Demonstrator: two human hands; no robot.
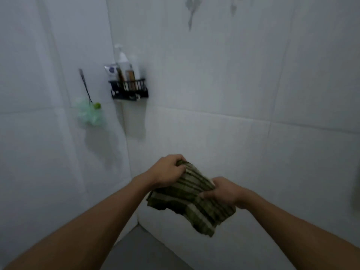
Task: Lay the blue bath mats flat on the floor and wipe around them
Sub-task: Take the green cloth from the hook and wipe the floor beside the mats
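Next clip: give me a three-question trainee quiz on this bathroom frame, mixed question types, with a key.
1. True or false: both the left hand and the right hand grip the striped green cloth.
2. Which hangs on the wall left of the black wire caddy?
A. a blue bath mat
B. a green mesh sponge
C. a mirror
3. Fill in: the tallest item in the caddy is a white ____ bottle.

Key
1. True; each hand holds one end, and the cloth sags between them.
2. B
3. pump
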